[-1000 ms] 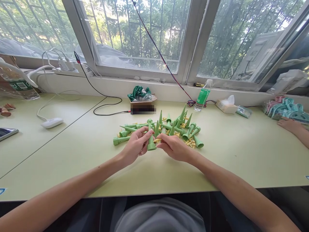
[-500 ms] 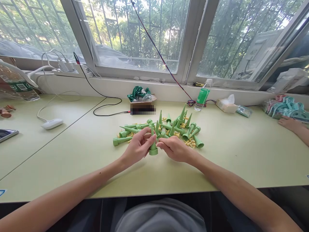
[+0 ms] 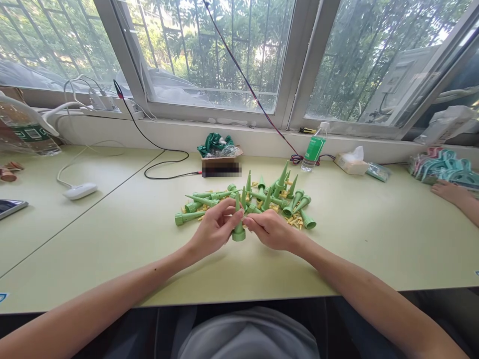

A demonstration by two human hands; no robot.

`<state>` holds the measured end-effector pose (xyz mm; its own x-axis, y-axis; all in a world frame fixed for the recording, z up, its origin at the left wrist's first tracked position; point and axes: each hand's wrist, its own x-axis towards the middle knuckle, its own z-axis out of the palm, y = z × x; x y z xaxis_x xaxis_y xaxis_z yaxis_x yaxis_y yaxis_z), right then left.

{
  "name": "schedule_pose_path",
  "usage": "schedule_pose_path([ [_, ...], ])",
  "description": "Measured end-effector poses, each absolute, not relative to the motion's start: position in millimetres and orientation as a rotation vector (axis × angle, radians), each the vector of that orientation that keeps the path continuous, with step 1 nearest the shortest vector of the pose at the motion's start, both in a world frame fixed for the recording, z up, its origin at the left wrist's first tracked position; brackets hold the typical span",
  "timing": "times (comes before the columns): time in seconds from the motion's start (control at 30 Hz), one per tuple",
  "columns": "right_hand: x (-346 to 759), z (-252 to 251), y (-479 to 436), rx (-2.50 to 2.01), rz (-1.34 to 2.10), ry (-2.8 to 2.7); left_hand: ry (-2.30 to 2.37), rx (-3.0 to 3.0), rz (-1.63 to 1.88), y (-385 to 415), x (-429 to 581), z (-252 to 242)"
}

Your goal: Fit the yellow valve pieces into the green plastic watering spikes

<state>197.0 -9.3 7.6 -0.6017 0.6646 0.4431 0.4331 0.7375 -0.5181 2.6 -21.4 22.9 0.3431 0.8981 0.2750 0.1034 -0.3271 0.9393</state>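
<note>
A green plant watering spike [image 3: 238, 231] is held tip up, its wide ringed cap at the bottom, in front of a heap. My left hand [image 3: 214, 225] is closed around its shaft, the thumb across the near side. Against the spike's right side, my right hand [image 3: 272, 229] is pinched; whatever lies between its fingertips is too small and hidden to make out. Just behind both hands spreads the pile of similar green spikes [image 3: 281, 184], some upright and some lying down. Small yellow plastic fittings [image 3: 295, 221] are scattered among them.
Behind the pile stands a small cardboard box [image 3: 221, 155] with green plastic wrapping. A water bottle [image 3: 313, 148] and a tissue box [image 3: 351, 163] are at the back right. Another person's hand [image 3: 449, 191] rests by bagged hangers [image 3: 449, 167]. A white mouse-like device [image 3: 81, 191] lies left.
The held spike has shifted very slightly right and down between my hands. My right fingertips have moved a little against its side; the pile stays the same.
</note>
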Motion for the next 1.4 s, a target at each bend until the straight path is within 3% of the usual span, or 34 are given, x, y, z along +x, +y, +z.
schedule_pose_path([
  [0.7,194.3,6.8,-9.0,-0.804,0.43,-2.151,0.941,1.185,1.007,-13.4,2.3,29.2],
  [1.4,199.5,6.6,-6.5,-0.739,0.37,-2.234,0.935,1.694,1.169,-17.8,-0.3,23.1],
])
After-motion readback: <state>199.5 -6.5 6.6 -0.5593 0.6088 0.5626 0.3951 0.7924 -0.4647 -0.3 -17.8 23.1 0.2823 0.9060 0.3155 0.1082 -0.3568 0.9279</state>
